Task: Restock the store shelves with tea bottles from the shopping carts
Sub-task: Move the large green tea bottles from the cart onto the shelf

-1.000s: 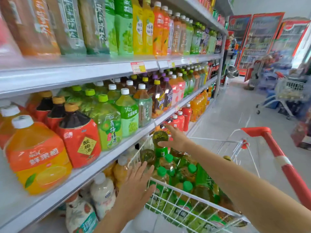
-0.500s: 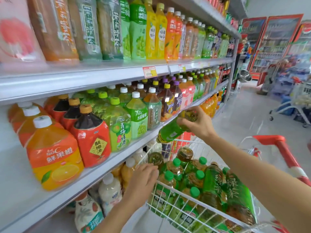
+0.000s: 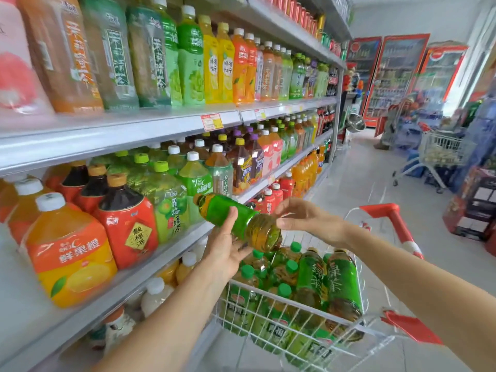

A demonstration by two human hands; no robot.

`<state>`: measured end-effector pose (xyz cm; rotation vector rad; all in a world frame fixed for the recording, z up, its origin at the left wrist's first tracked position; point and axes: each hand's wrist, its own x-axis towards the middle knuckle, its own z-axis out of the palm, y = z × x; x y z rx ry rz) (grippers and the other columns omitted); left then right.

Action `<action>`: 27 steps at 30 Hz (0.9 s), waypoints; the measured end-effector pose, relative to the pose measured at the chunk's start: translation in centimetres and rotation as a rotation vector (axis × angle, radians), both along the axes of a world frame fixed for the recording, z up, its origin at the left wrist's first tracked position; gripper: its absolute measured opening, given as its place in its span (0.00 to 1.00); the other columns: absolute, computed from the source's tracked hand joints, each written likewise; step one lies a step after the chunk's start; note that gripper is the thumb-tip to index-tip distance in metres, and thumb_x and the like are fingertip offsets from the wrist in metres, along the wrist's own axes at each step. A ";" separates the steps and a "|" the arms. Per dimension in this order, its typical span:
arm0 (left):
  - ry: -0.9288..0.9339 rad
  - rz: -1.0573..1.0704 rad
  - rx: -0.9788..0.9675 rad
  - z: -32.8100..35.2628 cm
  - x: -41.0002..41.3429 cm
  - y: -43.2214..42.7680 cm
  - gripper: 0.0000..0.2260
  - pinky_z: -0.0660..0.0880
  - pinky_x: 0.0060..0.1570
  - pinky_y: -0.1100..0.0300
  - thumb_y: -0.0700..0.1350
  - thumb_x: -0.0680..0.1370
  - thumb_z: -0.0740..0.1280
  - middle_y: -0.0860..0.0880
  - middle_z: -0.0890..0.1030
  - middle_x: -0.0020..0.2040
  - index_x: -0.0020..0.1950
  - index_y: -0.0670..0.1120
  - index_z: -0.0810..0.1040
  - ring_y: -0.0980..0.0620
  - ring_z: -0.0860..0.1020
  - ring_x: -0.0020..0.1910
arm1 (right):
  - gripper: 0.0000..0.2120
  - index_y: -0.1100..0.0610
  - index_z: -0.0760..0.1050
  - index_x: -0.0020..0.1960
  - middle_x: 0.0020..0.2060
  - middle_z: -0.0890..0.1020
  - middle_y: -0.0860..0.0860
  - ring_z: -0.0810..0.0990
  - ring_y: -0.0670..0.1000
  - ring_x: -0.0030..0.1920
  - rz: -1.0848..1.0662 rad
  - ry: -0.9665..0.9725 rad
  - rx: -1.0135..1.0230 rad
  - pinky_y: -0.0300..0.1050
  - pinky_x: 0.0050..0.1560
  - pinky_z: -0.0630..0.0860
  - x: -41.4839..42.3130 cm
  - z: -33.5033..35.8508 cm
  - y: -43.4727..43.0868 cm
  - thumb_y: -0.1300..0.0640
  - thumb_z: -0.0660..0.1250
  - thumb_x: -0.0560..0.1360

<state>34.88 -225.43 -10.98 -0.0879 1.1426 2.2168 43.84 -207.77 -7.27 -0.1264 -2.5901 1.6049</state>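
Tea bottle (image 3: 214,210) lies tilted above the shopping cart (image 3: 295,304), cap toward ten o'clock, beside the shelf (image 3: 134,283). Left hand (image 3: 222,253) grips its label from below; right hand (image 3: 311,221), fingers (image 3: 287,206) seemingly straight, touches its base.

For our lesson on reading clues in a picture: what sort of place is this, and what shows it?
Most likely a supermarket drinks aisle: long shelves packed with bottled drinks, a price tag on the shelf edge, a wire shopping cart full of green tea bottles.

A green-labelled tea bottle (image 3: 236,221) of amber liquid, a white wire cart (image 3: 295,318), its red handle (image 3: 397,224).
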 end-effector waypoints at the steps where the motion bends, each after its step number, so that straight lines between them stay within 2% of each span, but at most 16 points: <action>1: 0.032 0.003 -0.042 -0.4 -0.2 -0.4 0.26 0.80 0.45 0.47 0.55 0.71 0.74 0.40 0.79 0.61 0.66 0.47 0.74 0.41 0.80 0.55 | 0.20 0.57 0.73 0.53 0.48 0.79 0.52 0.78 0.51 0.49 -0.093 -0.052 0.102 0.49 0.54 0.76 0.3 0.0 1.3 0.45 0.74 0.70; 2: 0.056 0.008 -0.078 -0.8 -0.4 -0.8 0.26 0.81 0.47 0.47 0.56 0.70 0.74 0.41 0.81 0.59 0.64 0.48 0.75 0.42 0.81 0.54 | 0.23 0.58 0.72 0.53 0.49 0.79 0.54 0.77 0.52 0.47 -0.226 -0.130 0.281 0.49 0.51 0.75 0.7 -0.2 2.6 0.43 0.73 0.70; 4: 0.108 -0.001 -0.142 -1.5 -0.8 -1.5 0.28 0.80 0.53 0.45 0.59 0.66 0.76 0.42 0.83 0.57 0.62 0.49 0.76 0.42 0.82 0.54 | 0.27 0.60 0.71 0.58 0.52 0.78 0.57 0.78 0.55 0.50 -0.439 -0.406 0.700 0.44 0.43 0.73 1.9 -1.3 4.5 0.39 0.70 0.72; 6: 0.162 -0.028 -0.240 -2.0 -0.8 -1.8 0.27 0.76 0.59 0.44 0.62 0.63 0.76 0.44 0.82 0.57 0.58 0.52 0.78 0.42 0.80 0.56 | 0.35 0.65 0.71 0.62 0.55 0.78 0.57 0.79 0.57 0.57 -0.422 -0.705 0.866 0.38 0.33 0.73 3.0 -3.1 5.0 0.34 0.63 0.73; 7: 0.184 -0.034 -0.284 -2.3 -0.7 -1.9 0.25 0.73 0.61 0.45 0.63 0.63 0.76 0.45 0.82 0.57 0.55 0.54 0.78 0.43 0.79 0.58 | 0.38 0.65 0.70 0.65 0.60 0.77 0.57 0.78 0.57 0.60 -0.393 -0.802 0.863 0.39 0.36 0.76 3.1 -3.6 4.9 0.32 0.62 0.73; 9: 0.219 -0.035 -0.317 -2.6 -0.4 -2.0 0.21 0.70 0.63 0.47 0.63 0.63 0.76 0.48 0.81 0.57 0.51 0.56 0.77 0.45 0.78 0.59 | 0.43 0.64 0.64 0.73 0.71 0.68 0.58 0.75 0.59 0.66 -0.414 -0.902 0.810 0.47 0.54 0.79 2.8 -4.1 5.0 0.32 0.63 0.72; 10: 0.234 -0.035 -0.311 -2.7 -0.2 -2.2 0.23 0.71 0.62 0.48 0.63 0.62 0.76 0.48 0.82 0.56 0.52 0.56 0.78 0.45 0.79 0.58 | 0.44 0.64 0.61 0.75 0.73 0.65 0.59 0.74 0.60 0.66 -0.436 -0.929 0.755 0.51 0.60 0.77 2.6 -4.3 4.9 0.33 0.65 0.72; 11: 0.257 -0.038 -0.302 -2.8 -0.1 -2.4 0.28 0.73 0.61 0.48 0.64 0.59 0.77 0.48 0.83 0.56 0.55 0.56 0.79 0.46 0.80 0.57 | 0.45 0.64 0.58 0.76 0.74 0.63 0.59 0.75 0.60 0.66 -0.450 -0.948 0.713 0.52 0.63 0.75 2.3 -4.6 4.6 0.35 0.67 0.72; 13: 0.308 -0.063 -0.288 -2.8 0.1 -2.9 0.38 0.73 0.63 0.44 0.66 0.53 0.79 0.49 0.84 0.56 0.60 0.56 0.79 0.46 0.81 0.57 | 0.43 0.62 0.59 0.76 0.73 0.65 0.57 0.74 0.59 0.67 -0.440 -0.986 0.791 0.52 0.66 0.73 2.1 -5.1 4.1 0.34 0.65 0.73; 15: 0.362 -0.088 -0.270 -2.7 0.3 -3.6 0.39 0.72 0.64 0.42 0.66 0.52 0.80 0.50 0.84 0.56 0.61 0.56 0.79 0.48 0.81 0.57 | 0.40 0.58 0.62 0.75 0.72 0.68 0.55 0.71 0.57 0.69 -0.442 -0.933 0.863 0.50 0.67 0.72 2.4 -5.3 3.6 0.34 0.63 0.74; 17: 0.396 -0.092 -0.255 -2.3 0.7 -4.4 0.34 0.71 0.65 0.43 0.62 0.57 0.79 0.51 0.83 0.56 0.61 0.55 0.78 0.50 0.80 0.56 | 0.36 0.57 0.64 0.74 0.70 0.69 0.55 0.73 0.57 0.67 -0.464 -0.877 0.812 0.49 0.64 0.74 2.9 -5.0 3.5 0.37 0.65 0.74; 19: 0.426 -0.088 -0.240 -1.9 1.1 -5.1 0.27 0.70 0.65 0.46 0.59 0.60 0.76 0.52 0.83 0.55 0.58 0.57 0.78 0.53 0.80 0.55 | 0.36 0.62 0.66 0.71 0.64 0.73 0.58 0.80 0.58 0.58 -0.540 -0.785 0.685 0.48 0.55 0.80 3.1 -4.6 4.1 0.43 0.72 0.72; 21: 0.443 -0.081 -0.221 -1.6 1.3 -5.7 0.24 0.70 0.63 0.49 0.57 0.61 0.75 0.53 0.83 0.54 0.57 0.57 0.78 0.55 0.79 0.53 | 0.38 0.64 0.66 0.67 0.55 0.76 0.58 0.82 0.57 0.48 -0.604 -0.647 0.561 0.50 0.43 0.83 3.5 -4.1 4.0 0.47 0.78 0.67; 24: 0.489 -0.048 -0.212 -0.9 2.0 -7.0 0.27 0.72 0.60 0.51 0.56 0.63 0.75 0.53 0.84 0.53 0.61 0.54 0.78 0.55 0.80 0.52 | 0.37 0.59 0.67 0.65 0.48 0.76 0.53 0.77 0.54 0.46 -0.543 -0.411 0.662 0.43 0.37 0.73 3.5 -2.2 3.0 0.46 0.79 0.65; 27: 0.568 -0.005 -0.204 0.1 2.5 -9.1 0.18 0.75 0.59 0.49 0.52 0.67 0.75 0.52 0.86 0.49 0.56 0.54 0.80 0.51 0.83 0.52 | 0.38 0.53 0.64 0.68 0.49 0.77 0.53 0.77 0.53 0.45 -0.423 -0.145 0.613 0.40 0.35 0.72 2.8 1.1 0.3 0.50 0.80 0.65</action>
